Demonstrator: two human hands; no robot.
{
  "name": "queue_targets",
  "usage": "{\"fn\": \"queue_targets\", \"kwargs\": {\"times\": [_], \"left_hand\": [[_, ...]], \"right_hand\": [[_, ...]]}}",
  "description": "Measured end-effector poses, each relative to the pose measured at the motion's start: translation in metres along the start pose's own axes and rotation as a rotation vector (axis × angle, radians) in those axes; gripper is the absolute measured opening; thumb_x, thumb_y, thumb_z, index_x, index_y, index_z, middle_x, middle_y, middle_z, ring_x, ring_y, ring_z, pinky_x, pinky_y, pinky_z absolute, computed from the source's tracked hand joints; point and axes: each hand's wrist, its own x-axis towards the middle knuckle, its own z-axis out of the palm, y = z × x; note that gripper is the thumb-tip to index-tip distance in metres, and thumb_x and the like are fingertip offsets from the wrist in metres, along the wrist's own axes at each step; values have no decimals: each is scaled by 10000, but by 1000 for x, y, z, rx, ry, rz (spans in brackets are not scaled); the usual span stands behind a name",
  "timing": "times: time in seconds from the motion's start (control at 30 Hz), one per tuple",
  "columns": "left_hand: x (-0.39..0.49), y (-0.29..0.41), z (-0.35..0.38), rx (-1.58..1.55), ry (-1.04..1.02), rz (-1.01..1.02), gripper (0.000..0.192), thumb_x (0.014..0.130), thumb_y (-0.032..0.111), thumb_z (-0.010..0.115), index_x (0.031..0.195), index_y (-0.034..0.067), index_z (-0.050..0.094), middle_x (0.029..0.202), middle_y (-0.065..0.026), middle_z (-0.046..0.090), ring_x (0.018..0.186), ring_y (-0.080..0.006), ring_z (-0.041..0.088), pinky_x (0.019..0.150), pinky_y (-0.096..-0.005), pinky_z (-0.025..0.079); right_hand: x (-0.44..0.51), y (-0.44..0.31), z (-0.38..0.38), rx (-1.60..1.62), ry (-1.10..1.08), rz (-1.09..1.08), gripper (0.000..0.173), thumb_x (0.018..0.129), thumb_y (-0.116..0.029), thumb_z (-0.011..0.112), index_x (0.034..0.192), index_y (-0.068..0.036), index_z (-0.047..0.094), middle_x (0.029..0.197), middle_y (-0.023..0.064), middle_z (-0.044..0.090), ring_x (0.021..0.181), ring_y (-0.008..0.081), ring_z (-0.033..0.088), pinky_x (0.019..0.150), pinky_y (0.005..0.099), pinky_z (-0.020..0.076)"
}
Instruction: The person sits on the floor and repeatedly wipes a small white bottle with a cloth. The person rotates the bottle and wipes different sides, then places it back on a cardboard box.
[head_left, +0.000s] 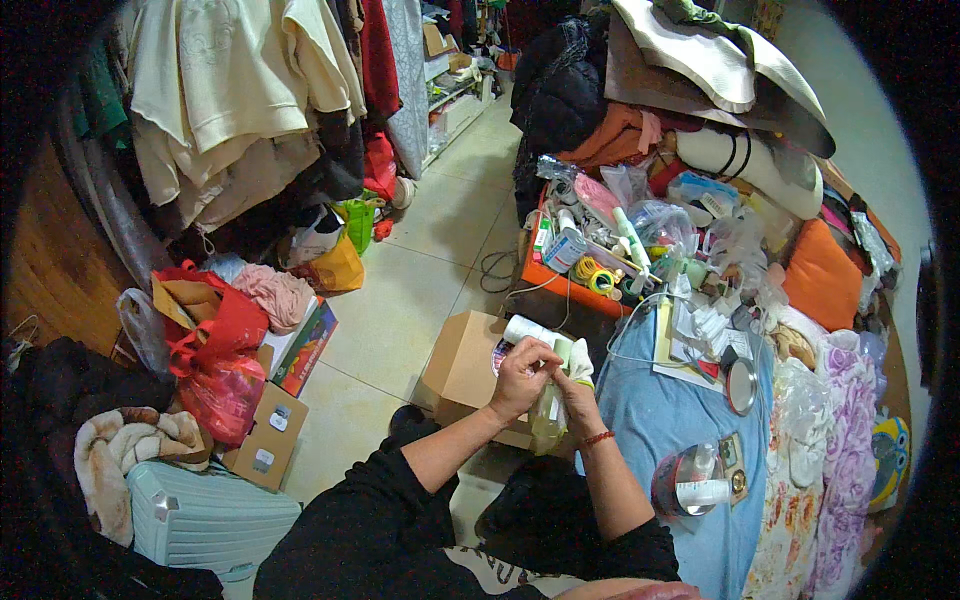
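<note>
My left hand (519, 380) and my right hand (576, 399) meet fingertip to fingertip above a cardboard box (459, 352). Their fingers are pinched together, and whatever may be between the tips is too small to make out. A red bead bracelet circles my right wrist. Just beyond the left fingers lies a white cylindrical item (523, 328), perhaps a bottle or roll. Beside the right hand is a bunched white cloth (580, 361). Under the hands a bottle-like pale yellow-green container (549, 426) is partly covered by them.
To the right, a crowded orange-rimmed box (551, 281) adjoins a blue cloth (637, 397) bearing a clear round tub (679, 487) and a round metal lid (742, 386). On the left are a pale green suitcase (214, 517), red bags (221, 375) and hanging clothes (232, 82).
</note>
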Motion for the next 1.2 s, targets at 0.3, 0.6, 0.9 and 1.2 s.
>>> {"fn": "queue_targets", "kwargs": {"times": [0.3, 0.6, 0.9, 1.2], "left_hand": [[-3, -7, 1, 32, 8, -27, 90, 814, -8, 726, 887, 36, 699, 913, -62, 611, 868, -171, 609, 718, -268, 501], [-7, -9, -1, -28, 24, -209, 118, 855, 27, 722, 972, 11, 722, 923, -30, 631, 799, -110, 629, 709, -239, 522], [-14, -24, 2, -192, -75, -426, 196, 914, 125, 698, 1075, 19, 734, 859, -5, 699, 729, -66, 615, 643, -232, 508], [-9, -19, -4, -131, -138, -429, 211, 894, 120, 708, 1077, 18, 734, 892, -13, 655, 820, -89, 626, 716, -239, 510]], "right_hand": [[2, 3, -2, -48, 74, 49, 393, 895, -300, 744, 1196, -82, 617, 1005, -6, 656, 781, 130, 616, 660, 285, 497], [-7, -10, 15, -48, 67, -92, 367, 895, -231, 746, 1191, -50, 624, 1003, 11, 663, 796, 131, 632, 655, 280, 510], [-1, -11, -8, -315, 114, -155, 363, 848, -233, 789, 1114, -12, 682, 1020, 23, 685, 849, 113, 640, 725, 270, 511], [-2, -15, -11, -343, 66, -209, 377, 843, -232, 789, 1123, -3, 680, 1044, 24, 683, 880, 100, 635, 739, 258, 511]]}}
